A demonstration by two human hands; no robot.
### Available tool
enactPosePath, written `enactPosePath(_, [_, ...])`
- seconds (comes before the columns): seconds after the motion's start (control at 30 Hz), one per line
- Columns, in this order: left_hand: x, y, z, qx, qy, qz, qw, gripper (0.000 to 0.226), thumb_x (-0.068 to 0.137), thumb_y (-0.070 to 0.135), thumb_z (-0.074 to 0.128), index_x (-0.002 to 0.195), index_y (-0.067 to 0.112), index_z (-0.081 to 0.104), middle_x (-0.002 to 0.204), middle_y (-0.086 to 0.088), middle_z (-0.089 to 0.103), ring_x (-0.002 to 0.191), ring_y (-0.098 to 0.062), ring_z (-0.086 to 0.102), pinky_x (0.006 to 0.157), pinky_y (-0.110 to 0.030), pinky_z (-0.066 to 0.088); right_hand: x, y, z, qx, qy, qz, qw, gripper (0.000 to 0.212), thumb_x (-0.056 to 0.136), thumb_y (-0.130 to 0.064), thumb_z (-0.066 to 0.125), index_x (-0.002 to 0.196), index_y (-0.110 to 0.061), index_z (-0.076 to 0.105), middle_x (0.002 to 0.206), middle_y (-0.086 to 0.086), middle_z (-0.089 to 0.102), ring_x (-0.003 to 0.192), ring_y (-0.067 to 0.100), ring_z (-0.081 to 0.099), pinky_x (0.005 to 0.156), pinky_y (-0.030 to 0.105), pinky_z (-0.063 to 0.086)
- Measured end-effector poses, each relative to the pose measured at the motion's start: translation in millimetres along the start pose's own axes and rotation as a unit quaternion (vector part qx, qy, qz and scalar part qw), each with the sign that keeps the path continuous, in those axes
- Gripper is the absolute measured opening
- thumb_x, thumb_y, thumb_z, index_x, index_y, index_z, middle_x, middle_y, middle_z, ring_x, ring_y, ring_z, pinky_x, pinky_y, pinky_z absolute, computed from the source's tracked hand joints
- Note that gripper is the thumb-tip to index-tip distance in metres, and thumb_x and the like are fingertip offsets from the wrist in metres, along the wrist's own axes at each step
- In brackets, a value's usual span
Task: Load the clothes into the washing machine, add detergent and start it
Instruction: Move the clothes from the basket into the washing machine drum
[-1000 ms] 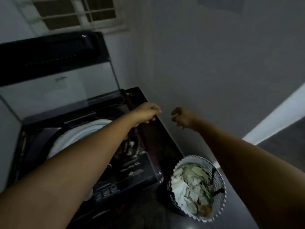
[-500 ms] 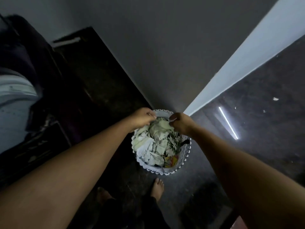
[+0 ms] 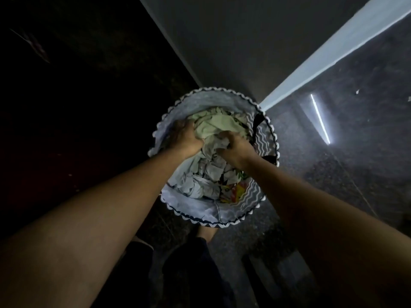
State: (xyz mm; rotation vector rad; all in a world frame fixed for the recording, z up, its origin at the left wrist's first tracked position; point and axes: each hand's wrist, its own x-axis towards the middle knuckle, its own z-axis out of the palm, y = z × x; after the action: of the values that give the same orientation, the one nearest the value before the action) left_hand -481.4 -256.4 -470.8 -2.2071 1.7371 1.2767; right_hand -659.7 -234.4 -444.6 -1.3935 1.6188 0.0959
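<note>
Two bare arms are reaching into the round laundry basket point(image 3: 195, 211), left hand point(image 3: 186, 138) is curling its fingers into the pale clothes point(image 3: 214, 126) heaped inside, right hand point(image 3: 236, 150) is gripping the same heap, basket is standing on dark floor point(image 3: 333, 174).

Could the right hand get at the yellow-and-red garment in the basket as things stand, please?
Probably yes: the yellow-and-red garment lies uncovered by the basket's near rim, close to the right hand, though that hand would first have to release the pale cloth it grips.
</note>
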Motion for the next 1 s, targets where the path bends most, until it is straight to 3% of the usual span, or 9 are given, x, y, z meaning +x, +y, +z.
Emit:
enactPosePath(0.13, [19,-27,29,-0.025,-0.025,-0.026,0.999,0.112,0.072,0.028,0.082,0.159,0.018,0.012,0.162,-0.015,0.022,0.146,-0.035,0.028,0.119,-0.049,0.028,11,31,30,0.024,-0.064,0.009,0.998,0.074,0.09,-0.031,0.068,0.154,-0.026,0.03,0.147,0.009,0.048,0.128,0.031,0.052,0.092,0.032,0.047])
enactPosePath(0.27, [14,-49,29,0.112,-0.061,0.015,0.992,0.063,0.081,0.049,0.065,0.133,0.015,0.055,0.129,-0.014,0.06,0.117,-0.034,0.06,0.094,-0.041,0.052,4,47,51,0.095,-0.049,0.022,0.994,0.072,0.091,-0.022,0.068,0.153,-0.029,0.032,0.146,0.007,0.049,0.124,0.028,0.055,0.088,0.03,0.048])
enactPosePath(0.33, [4,-48,22,0.087,-0.051,0.001,0.995,0.049,0.088,0.049,0.061,0.125,0.016,0.062,0.113,-0.011,0.068,0.099,-0.031,0.067,0.081,-0.036,0.055,-1,46,51,0.124,-0.034,0.03,0.991,0.069,0.09,-0.026,0.07,0.15,-0.027,0.037,0.14,0.01,0.055,0.112,0.025,0.059,0.087,0.034,0.051])
enactPosePath(0.43, [-20,-35,8,-0.029,-0.033,-0.062,0.997,0.048,0.085,0.058,0.062,0.119,0.025,0.065,0.096,-0.004,0.073,0.074,-0.024,0.071,0.07,-0.033,0.059,-12,40,44,0.084,0.01,0.029,0.996,0.073,0.085,-0.042,0.072,0.147,-0.023,0.037,0.133,0.014,0.058,0.108,0.029,0.061,0.086,0.04,0.054])
enactPosePath(0.53, [-49,-13,-6,-0.23,-0.014,-0.058,0.971,0.042,0.086,0.046,0.07,0.119,0.019,0.07,0.104,0.0,0.075,0.09,-0.018,0.072,0.084,-0.036,0.059,-27,33,34,-0.007,0.074,-0.023,0.997,0.09,0.079,-0.053,0.074,0.148,-0.016,0.028,0.142,0.018,0.042,0.12,0.041,0.053,0.092,0.048,0.053])
enactPosePath(0.67, [-100,32,-39,-0.371,-0.058,0.009,0.927,0.029,0.089,0.021,0.074,0.117,0.011,0.072,0.102,0.001,0.077,0.09,-0.006,0.073,0.072,-0.015,0.053,-54,17,16,-0.056,0.18,-0.073,0.979,0.102,0.073,-0.044,0.076,0.154,-0.015,0.021,0.158,0.02,0.021,0.126,0.045,0.048,0.098,0.051,0.05])
enactPosePath(0.77, [-127,54,-68,-0.415,-0.075,0.042,0.906,0.025,0.086,0.013,0.076,0.11,0.012,0.073,0.099,0.0,0.078,0.091,-0.012,0.074,0.074,-0.018,0.056,-68,8,0,-0.047,0.235,-0.096,0.966,0.093,0.07,-0.032,0.066,0.154,-0.022,0.028,0.158,0.014,0.024,0.134,0.041,0.041,0.108,0.046,0.043])
enactPosePath(0.87, [-143,65,-88,-0.407,-0.097,0.068,0.906,0.021,0.08,0.005,0.079,0.097,0.016,0.073,0.09,0.0,0.076,0.084,-0.013,0.072,0.072,-0.021,0.057,-77,5,-17,-0.059,0.205,-0.171,0.962,0.06,0.072,-0.026,0.058,0.132,-0.018,0.06,0.135,0.011,0.055,0.118,0.035,0.055,0.096,0.041,0.05])
enactPosePath(1.0, [-148,59,-105,-0.429,-0.043,0.036,0.902,0.025,0.074,0.01,0.081,0.094,0.024,0.073,0.091,0.003,0.076,0.084,-0.013,0.072,0.072,-0.025,0.056,-94,-3,-38,0.194,0.141,-0.059,0.969,0.024,0.077,-0.023,0.055,0.098,-0.021,0.066,0.094,-0.001,0.069,0.091,0.024,0.065,0.084,0.045,0.055])
